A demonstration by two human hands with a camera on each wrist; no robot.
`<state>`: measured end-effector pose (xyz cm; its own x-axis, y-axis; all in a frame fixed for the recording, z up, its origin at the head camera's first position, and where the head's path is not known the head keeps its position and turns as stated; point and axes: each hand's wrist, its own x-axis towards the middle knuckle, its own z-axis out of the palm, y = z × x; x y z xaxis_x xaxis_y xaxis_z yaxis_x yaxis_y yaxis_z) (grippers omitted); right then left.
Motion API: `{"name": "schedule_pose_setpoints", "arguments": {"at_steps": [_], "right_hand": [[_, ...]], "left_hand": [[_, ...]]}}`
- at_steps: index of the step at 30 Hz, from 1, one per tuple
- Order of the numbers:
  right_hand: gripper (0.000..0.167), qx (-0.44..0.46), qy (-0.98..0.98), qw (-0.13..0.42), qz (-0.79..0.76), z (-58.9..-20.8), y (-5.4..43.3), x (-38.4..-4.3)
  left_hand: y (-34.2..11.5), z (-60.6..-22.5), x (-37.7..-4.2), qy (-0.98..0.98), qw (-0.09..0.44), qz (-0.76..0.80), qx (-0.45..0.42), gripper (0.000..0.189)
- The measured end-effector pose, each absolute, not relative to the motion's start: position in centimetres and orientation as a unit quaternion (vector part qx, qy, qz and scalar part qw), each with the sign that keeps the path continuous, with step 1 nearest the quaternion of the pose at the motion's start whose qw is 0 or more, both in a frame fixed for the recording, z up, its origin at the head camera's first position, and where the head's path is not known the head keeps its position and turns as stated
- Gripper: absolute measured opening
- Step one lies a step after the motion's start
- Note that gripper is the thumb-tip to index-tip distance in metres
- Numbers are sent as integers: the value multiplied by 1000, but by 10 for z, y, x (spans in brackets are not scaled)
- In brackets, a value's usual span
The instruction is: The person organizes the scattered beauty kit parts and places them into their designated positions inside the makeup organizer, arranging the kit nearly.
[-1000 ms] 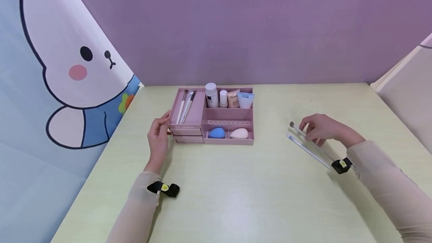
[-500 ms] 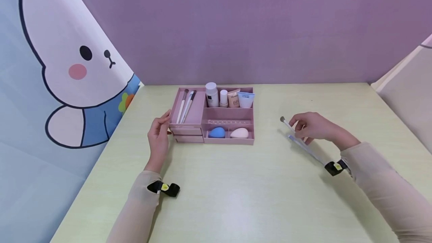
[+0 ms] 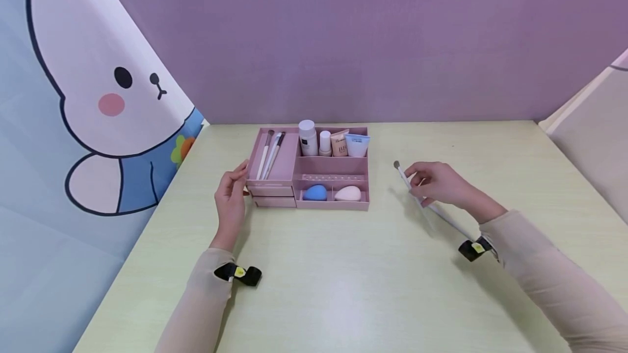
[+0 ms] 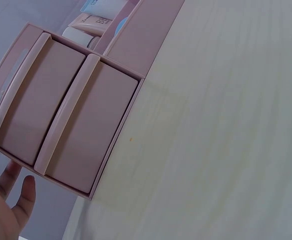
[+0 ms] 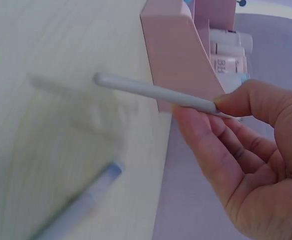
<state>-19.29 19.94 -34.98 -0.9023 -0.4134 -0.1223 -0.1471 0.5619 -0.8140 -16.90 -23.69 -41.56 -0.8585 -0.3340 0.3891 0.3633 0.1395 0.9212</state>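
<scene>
In the head view my right hand [image 3: 439,181] pinches a slim white makeup brush [image 3: 403,176] with a dark bristle tip, held above the table. The right wrist view shows thumb and fingertips on the brush handle [image 5: 150,91]. Below lies a second thin white stick [image 3: 453,222] with a bluish end [image 5: 115,170]; its kind is unclear. My left hand [image 3: 229,200] rests against the left side of a pink cosmetics organizer [image 3: 331,166]; its fingers are partly hidden behind that side in the left wrist view. Several makeup brushes [image 3: 270,157] lie in the organizer's top left tray.
The organizer's back compartment holds a white bottle [image 3: 308,140], a smaller bottle [image 3: 325,143] and two tubes [image 3: 357,145]. Blue [image 3: 315,193] and pale pink [image 3: 348,194] makeup sponges sit in front. Two drawers [image 4: 81,120] are pushed in. A purple backdrop [image 3: 373,42] stands behind the table.
My right hand has moved left with the brush, which has risen off the table and tilts more upright. The other stick stays put. My left hand has not moved.
</scene>
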Motion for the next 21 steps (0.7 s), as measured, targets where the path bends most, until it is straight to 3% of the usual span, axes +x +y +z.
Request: {"name": "schedule_pose_setpoints", "arguments": {"at_steps": [21], "right_hand": [[40, -164, 796, 170, -557, -356, 152, -193]], "left_hand": [[-237, -417, -170, -708, 256, -657, -6, 21]]}}
